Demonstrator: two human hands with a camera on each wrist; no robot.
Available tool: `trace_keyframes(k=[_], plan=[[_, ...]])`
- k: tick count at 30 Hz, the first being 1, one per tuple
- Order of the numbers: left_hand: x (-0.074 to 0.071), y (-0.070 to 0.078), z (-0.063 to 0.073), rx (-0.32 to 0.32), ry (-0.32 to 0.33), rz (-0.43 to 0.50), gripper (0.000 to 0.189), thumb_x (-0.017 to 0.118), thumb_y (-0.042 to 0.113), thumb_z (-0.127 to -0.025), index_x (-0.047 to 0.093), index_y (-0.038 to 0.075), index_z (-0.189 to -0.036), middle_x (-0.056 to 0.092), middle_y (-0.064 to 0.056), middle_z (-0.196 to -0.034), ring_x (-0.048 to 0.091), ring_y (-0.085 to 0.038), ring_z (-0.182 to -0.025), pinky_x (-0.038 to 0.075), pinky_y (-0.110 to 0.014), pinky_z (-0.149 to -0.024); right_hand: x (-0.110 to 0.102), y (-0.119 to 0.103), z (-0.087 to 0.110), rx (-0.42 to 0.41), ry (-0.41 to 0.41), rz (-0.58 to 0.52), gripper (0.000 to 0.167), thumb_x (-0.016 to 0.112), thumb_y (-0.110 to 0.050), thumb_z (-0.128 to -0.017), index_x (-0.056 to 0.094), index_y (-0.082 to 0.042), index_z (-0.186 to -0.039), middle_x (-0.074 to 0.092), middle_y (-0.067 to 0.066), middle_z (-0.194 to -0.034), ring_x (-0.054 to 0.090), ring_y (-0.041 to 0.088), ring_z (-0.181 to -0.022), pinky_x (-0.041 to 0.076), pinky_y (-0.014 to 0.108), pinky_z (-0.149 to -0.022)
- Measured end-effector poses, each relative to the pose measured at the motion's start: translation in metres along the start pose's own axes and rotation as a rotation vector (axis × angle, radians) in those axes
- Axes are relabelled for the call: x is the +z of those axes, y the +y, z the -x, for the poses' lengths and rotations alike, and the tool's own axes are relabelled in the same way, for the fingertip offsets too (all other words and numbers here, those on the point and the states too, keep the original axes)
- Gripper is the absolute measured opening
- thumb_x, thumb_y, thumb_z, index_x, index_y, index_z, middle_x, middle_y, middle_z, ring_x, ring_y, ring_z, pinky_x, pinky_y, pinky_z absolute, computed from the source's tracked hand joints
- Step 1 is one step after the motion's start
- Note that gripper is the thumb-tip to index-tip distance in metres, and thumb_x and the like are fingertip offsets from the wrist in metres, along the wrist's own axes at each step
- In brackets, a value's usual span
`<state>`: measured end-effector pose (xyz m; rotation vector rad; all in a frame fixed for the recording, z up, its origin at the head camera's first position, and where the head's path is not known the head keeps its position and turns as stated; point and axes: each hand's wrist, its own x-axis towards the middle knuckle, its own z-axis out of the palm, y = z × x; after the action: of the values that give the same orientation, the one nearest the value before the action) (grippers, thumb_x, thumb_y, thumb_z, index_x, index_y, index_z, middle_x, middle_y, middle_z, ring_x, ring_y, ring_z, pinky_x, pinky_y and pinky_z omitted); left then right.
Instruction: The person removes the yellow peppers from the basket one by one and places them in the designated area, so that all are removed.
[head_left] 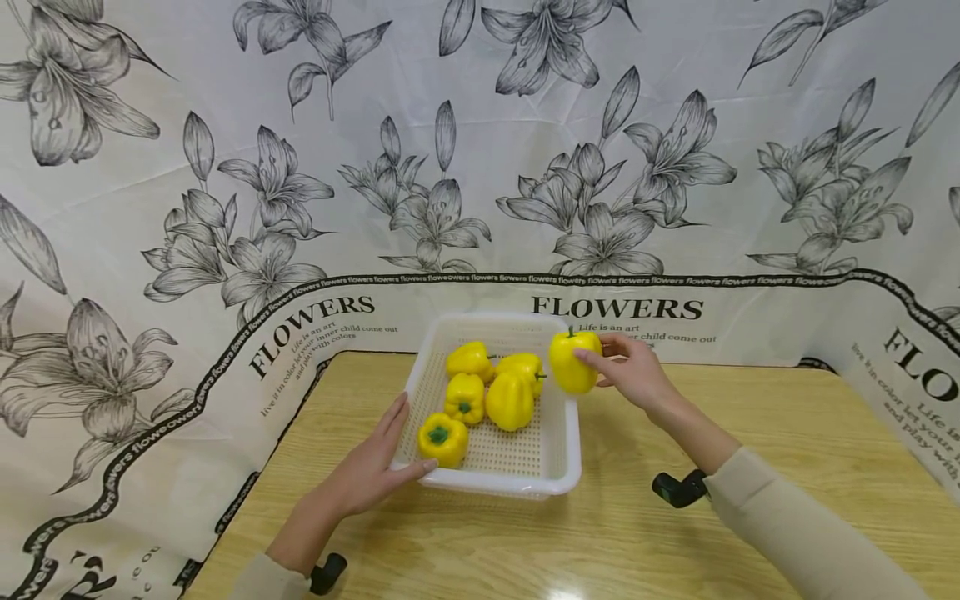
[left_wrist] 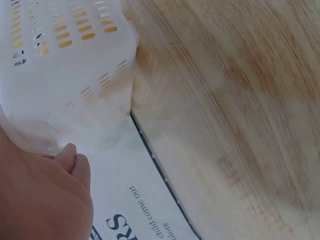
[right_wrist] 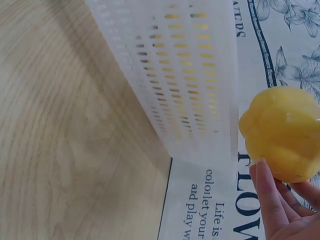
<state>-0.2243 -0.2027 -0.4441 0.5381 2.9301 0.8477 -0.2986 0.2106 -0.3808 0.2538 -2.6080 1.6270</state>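
Note:
My right hand (head_left: 633,372) pinches a yellow bell pepper (head_left: 573,362) between thumb and fingers, over the right rim of a white plastic basket (head_left: 551,482). The same pepper (right_wrist: 284,131) fills the right side of the right wrist view. Inside the basket lie several more yellow bell peppers, among them one (head_left: 442,439) at the near left corner with its green stem showing and another (head_left: 511,401) near the middle. My left hand (head_left: 369,469) holds the basket's near left corner, thumb on the rim; in the left wrist view its fingertips (left_wrist: 75,159) touch the basket's edge.
The basket stands on a wood-grain table (head_left: 637,542). Behind and to the left hangs a white cloth (head_left: 450,208) printed with flowers and lettering. Black wrist mounts (head_left: 678,490) are on both forearms.

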Motion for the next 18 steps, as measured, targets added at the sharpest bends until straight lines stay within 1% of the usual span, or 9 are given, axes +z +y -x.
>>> trace_keyframes(k=[7, 10, 15, 18], plan=[[0.002, -0.001, 0.0, -0.003, 0.002, -0.01, 0.107, 0.054, 0.074, -0.092, 0.002, 0.015, -0.165, -0.007, 0.004, -0.171, 0.022, -0.036, -0.153, 0.028, -0.056, -0.12, -0.012, 0.009, -0.007, 0.039, 0.0, 0.015, 0.085, 0.067, -0.054, -0.096, 0.042, 0.005, -0.151, 0.055, 0.029, -0.138, 0.062, 0.039, -0.115, 0.062, 0.031, -0.079], [0.001, -0.001, 0.0, -0.004, -0.002, -0.005, 0.108, 0.053, 0.075, -0.092, 0.001, 0.016, -0.165, -0.007, 0.005, -0.171, 0.022, -0.036, -0.153, 0.028, -0.056, -0.12, -0.017, 0.014, -0.01, 0.065, -0.001, -0.001, 0.087, 0.066, -0.056, -0.096, 0.04, 0.004, -0.153, 0.055, 0.029, -0.14, 0.064, 0.038, -0.114, 0.062, 0.031, -0.081], [-0.001, 0.001, 0.0, -0.004, -0.005, 0.007, 0.109, 0.053, 0.076, -0.092, 0.0, 0.017, -0.165, -0.008, 0.005, -0.17, 0.022, -0.036, -0.153, 0.028, -0.056, -0.12, -0.023, 0.024, -0.013, 0.078, -0.008, -0.035, 0.084, 0.064, -0.054, -0.097, 0.041, 0.004, -0.153, 0.053, 0.03, -0.142, 0.064, 0.038, -0.116, 0.061, 0.04, -0.089], [-0.002, 0.002, 0.001, -0.006, -0.011, 0.01, 0.109, 0.053, 0.076, -0.091, -0.001, 0.017, -0.165, -0.008, 0.005, -0.17, 0.022, -0.037, -0.153, 0.028, -0.056, -0.12, -0.024, 0.029, -0.015, 0.083, -0.005, -0.038, 0.083, 0.063, -0.053, -0.098, 0.04, 0.004, -0.153, 0.053, 0.03, -0.143, 0.063, 0.039, -0.118, 0.06, 0.041, -0.09]])
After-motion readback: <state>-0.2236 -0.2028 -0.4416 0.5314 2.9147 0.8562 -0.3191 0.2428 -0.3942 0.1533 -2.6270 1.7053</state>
